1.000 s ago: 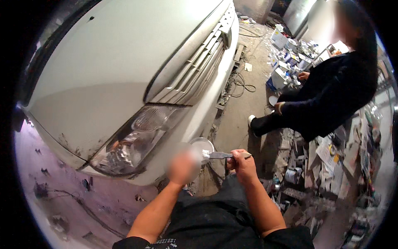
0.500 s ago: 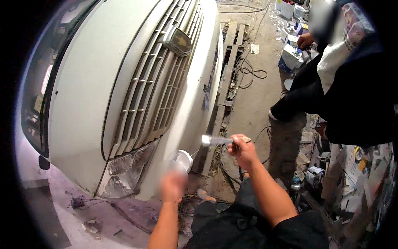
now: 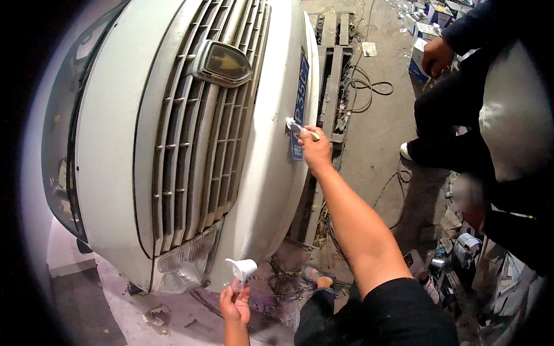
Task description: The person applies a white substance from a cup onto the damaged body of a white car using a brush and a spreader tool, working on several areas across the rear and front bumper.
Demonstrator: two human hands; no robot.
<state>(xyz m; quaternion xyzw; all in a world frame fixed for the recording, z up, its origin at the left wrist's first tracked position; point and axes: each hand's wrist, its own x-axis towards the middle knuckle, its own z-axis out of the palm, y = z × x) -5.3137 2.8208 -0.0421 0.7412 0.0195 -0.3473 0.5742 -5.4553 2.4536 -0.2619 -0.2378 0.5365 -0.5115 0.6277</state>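
Observation:
My right hand [image 3: 317, 151] reaches across the front bumper [image 3: 266, 155] of a white vehicle. It grips a small paintbrush [image 3: 311, 135] with a pale handle, its tip covered in white. That tip is at the bumper face, beside the upper-left edge of a blue number plate [image 3: 297, 144]; whether it touches the surface is hard to tell. Lower down, my left hand [image 3: 235, 303] holds up a small white cup [image 3: 242, 269] by its underside, near the headlight [image 3: 183, 262]. The cup is tilted and its contents are hidden.
A slatted grille [image 3: 196, 132] with a badge [image 3: 222, 63] fills the vehicle's front. Wooden pallet boards [image 3: 332, 69] and a looped cable [image 3: 369, 86] lie on the floor beyond the bumper. Another person's hand [image 3: 437, 56] is at right, near boxes [image 3: 420, 55] and scattered rubbish.
My right hand has moved forward with the paintbrush, up to the bumper by the plate. My left hand with the cup sits lower in view, and the view has shifted.

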